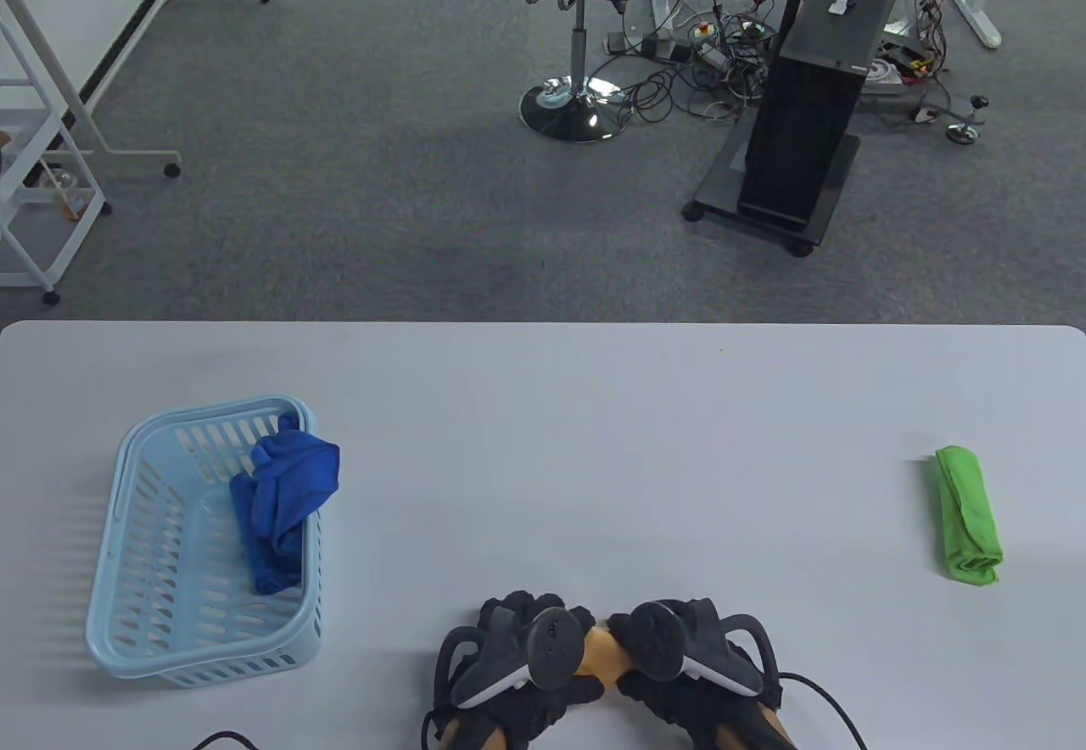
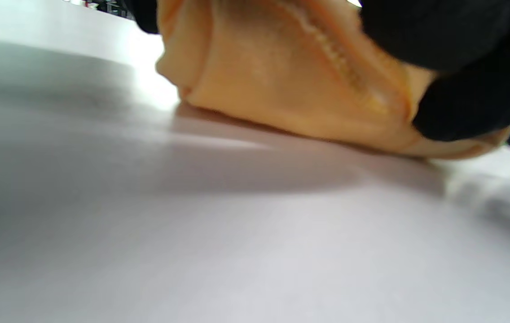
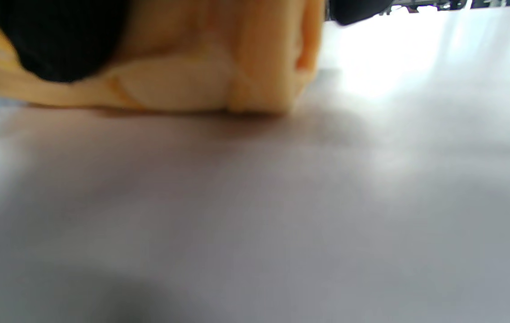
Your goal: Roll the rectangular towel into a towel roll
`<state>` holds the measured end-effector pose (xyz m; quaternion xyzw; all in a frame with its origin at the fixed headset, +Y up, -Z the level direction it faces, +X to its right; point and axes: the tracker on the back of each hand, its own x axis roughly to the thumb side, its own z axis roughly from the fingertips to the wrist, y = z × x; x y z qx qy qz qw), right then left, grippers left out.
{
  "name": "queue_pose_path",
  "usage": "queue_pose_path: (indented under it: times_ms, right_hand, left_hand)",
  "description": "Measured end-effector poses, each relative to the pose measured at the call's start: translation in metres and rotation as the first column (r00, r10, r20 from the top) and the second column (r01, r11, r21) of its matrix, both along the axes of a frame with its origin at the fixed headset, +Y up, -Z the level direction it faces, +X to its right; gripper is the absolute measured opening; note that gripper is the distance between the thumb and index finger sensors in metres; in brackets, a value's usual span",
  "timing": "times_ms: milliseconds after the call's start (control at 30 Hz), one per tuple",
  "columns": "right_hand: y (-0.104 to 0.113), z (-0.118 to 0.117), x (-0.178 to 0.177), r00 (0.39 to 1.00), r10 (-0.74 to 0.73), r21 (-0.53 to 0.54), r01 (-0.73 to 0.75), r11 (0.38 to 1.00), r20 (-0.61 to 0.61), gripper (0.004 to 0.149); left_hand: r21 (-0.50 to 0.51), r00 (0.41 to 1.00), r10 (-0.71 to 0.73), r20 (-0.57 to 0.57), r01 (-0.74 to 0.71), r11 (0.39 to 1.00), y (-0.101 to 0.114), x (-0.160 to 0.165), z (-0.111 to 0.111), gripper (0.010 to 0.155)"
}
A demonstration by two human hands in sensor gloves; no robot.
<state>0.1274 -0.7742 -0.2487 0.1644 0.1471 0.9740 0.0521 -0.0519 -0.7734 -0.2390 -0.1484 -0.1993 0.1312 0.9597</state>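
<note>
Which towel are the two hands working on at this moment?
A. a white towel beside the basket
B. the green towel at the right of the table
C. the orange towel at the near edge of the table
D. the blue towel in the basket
C: the left hand and the right hand both rest on the orange towel, which both wrist views show on the table.

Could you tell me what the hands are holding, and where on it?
Both hands, left hand and right hand, grip an orange towel, one at each end.
</note>
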Motion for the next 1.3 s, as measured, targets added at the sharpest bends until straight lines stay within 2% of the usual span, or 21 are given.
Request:
queue_pose_path:
  times_ms: [67,167,300,433,533,633,700,767,833,867,933,1033,1100,1233,1300]
  right_hand:
    - [0.005,0.0,0.003,1.0,-0.016,-0.016,0.016,1.0,-0.006,0.074]
    - [0.006,-0.002,0.008,0.993,-0.12,-0.025,0.12,0.993,0.006,0.075]
    - [0.006,-0.001,0.007,0.992,-0.123,-0.02,0.123,0.992,0.004,0.078]
    - [0.02,0.01,-0.003,0.994,-0.107,-0.022,0.107,0.994,-0.021,0.08]
    - [0.032,0.022,-0.011,0.988,-0.139,0.039,0.142,0.989,-0.062,0.083]
    - [0.038,0.029,-0.022,0.968,-0.187,0.075,0.202,0.977,-0.166,0.074]
    - [0.035,0.035,-0.034,0.948,-0.209,0.016,0.219,0.976,-0.239,0.07]
    - [0.022,0.038,-0.041,0.956,-0.127,-0.064,0.115,0.991,-0.263,0.073]
    - [0.006,0.039,-0.046,0.965,-0.026,-0.097,0.001,0.995,-0.261,0.074]
    - [0.001,0.039,-0.048,0.966,0.003,-0.076,-0.024,0.997,-0.259,0.075]
    - [-0.002,0.039,-0.049,0.971,0.04,-0.033,-0.049,0.998,-0.238,0.078]
    - [0.0,0.033,-0.047,0.981,0.097,-0.003,-0.099,0.995,-0.167,0.08]
    - [-0.001,0.02,-0.038,0.988,0.144,0.024,-0.143,0.989,-0.062,0.084]
    - [-0.003,-0.006,-0.012,0.972,0.213,0.033,-0.217,0.976,0.095,0.085]
    - [-0.003,-0.02,0.007,0.95,0.261,0.003,-0.265,0.964,0.174,0.086]
  left_hand:
    - [-0.043,1.0,0.015,-0.02,-0.016,0.999,0.001,-0.002,0.001,0.082]
    - [0.013,0.998,0.039,-0.055,-0.038,0.999,0.004,-0.006,-0.002,0.067]
    - [0.056,0.995,-0.035,-0.096,0.04,0.998,0.011,-0.011,-0.006,0.062]
    - [0.044,0.981,-0.102,-0.168,0.111,0.993,0.018,-0.023,-0.011,0.059]
    - [0.027,0.97,-0.119,-0.214,0.127,0.992,0.018,-0.035,-0.015,0.059]
    - [0.006,0.968,-0.106,-0.226,0.11,0.994,0.017,-0.038,-0.017,0.058]
    - [0.006,0.967,-0.117,-0.226,0.122,0.993,0.018,-0.038,-0.017,0.058]
    - [0.005,0.965,-0.123,-0.234,0.127,0.992,0.017,-0.038,-0.017,0.058]
    - [-0.004,0.957,-0.151,-0.247,0.154,0.988,0.015,-0.038,-0.018,0.058]
    - [0.003,0.957,-0.148,-0.249,0.153,0.988,0.015,-0.038,-0.019,0.058]
    - [0.035,0.955,-0.136,-0.263,0.15,0.988,0.018,-0.04,-0.018,0.059]
    - [0.135,0.949,-0.06,-0.309,0.107,0.985,0.03,-0.046,-0.015,0.066]
    - [0.197,0.946,0.033,-0.323,0.034,0.98,0.037,-0.051,-0.014,0.072]
    - [0.225,0.943,0.078,-0.324,-0.004,0.974,0.045,-0.056,-0.011,0.078]
    - [0.218,0.944,0.082,-0.319,-0.011,0.976,0.047,-0.057,-0.01,0.079]
